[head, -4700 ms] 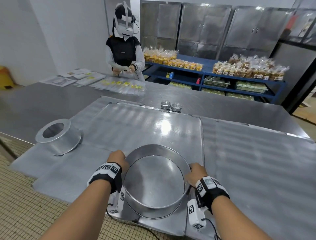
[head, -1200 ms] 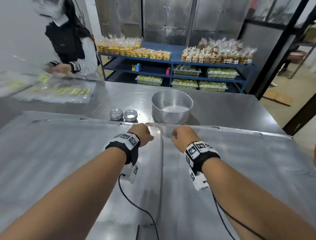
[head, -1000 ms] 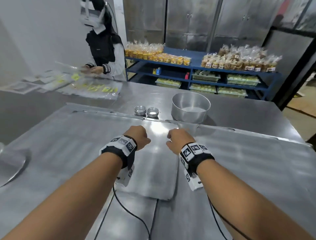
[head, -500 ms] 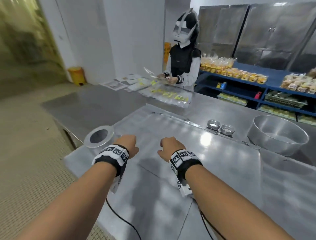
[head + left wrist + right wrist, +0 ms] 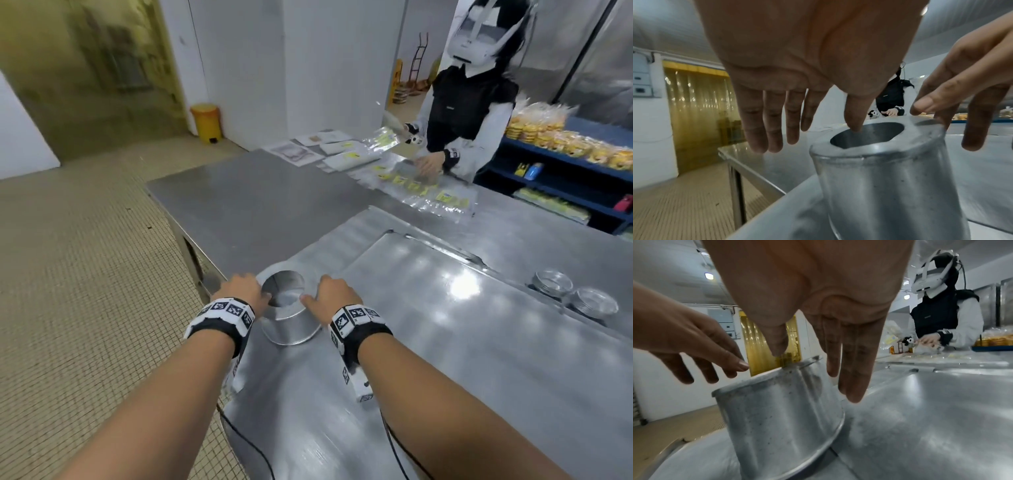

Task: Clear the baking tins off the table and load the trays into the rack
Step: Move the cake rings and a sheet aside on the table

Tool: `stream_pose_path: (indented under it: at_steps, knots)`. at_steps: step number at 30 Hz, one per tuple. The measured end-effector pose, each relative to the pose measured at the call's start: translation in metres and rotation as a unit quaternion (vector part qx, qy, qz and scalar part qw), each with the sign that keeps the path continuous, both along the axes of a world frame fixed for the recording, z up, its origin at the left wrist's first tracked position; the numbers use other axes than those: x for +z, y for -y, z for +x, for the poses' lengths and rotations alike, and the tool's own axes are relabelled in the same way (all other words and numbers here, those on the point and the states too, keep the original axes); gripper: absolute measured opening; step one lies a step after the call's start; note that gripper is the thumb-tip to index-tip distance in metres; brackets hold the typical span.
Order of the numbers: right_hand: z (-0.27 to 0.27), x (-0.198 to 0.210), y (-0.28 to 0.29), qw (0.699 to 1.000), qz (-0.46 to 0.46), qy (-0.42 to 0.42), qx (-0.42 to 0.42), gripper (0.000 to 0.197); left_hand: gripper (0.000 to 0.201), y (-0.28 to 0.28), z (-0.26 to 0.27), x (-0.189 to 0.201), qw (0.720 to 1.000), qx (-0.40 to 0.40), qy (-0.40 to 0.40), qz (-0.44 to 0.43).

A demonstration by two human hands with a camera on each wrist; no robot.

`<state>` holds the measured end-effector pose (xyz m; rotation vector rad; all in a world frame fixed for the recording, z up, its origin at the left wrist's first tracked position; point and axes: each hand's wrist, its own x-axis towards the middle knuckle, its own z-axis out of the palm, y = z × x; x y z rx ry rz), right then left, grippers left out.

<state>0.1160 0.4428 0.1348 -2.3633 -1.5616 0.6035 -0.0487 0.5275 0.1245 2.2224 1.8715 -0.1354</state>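
Note:
A tall tapered aluminium tin (image 5: 287,322) stands upside down, with a round hole in its top, on the flat baking tray (image 5: 445,308) near the table's left corner. My left hand (image 5: 239,291) hangs over its left side with straight fingers; in the left wrist view the thumb (image 5: 854,116) touches the edge of the hole in the tin (image 5: 890,186). My right hand (image 5: 334,294) hangs over the right side, its fingers (image 5: 853,369) down beside the tin (image 5: 777,418) and its thumb at the top rim. Neither hand is closed round it. Two small tins (image 5: 575,294) sit at the tray's far edge.
The table's left edge (image 5: 178,233) drops to a tiled floor right beside the tin. Across the table a person in a headset (image 5: 469,113) handles plastic bags (image 5: 428,195). Blue shelves (image 5: 565,164) with packed goods stand behind them. A yellow bin (image 5: 207,121) stands by the wall.
The view has swung left to the table's corner. Both hands moved from the middle of the tray to the tall tin and opened on either side of it. The large round tin has left the view.

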Motion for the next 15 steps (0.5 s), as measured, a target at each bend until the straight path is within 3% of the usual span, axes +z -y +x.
stream_pose_path:
  at_steps: [3,7,13,15]
  knots:
    - [-0.006,-0.012,-0.017,0.998,0.007,-0.054,-0.045,0.054,0.042,-0.01,0.001,-0.01,0.999,0.006,0.038,-0.037]
    - [-0.013,-0.018,-0.02,0.99,0.028,-0.084,-0.108,0.048,0.03,-0.012,0.006,-0.015,0.991,0.054,0.111,-0.053]
    - [-0.008,-0.012,0.004,0.966,0.066,-0.15,-0.2,0.055,0.025,0.019,0.023,0.006,0.979,0.089,0.174,-0.052]
    - [0.004,-0.007,0.021,0.956,0.082,-0.163,-0.227,0.053,0.046,0.029,0.031,0.007,0.976,0.091,0.195,-0.043]
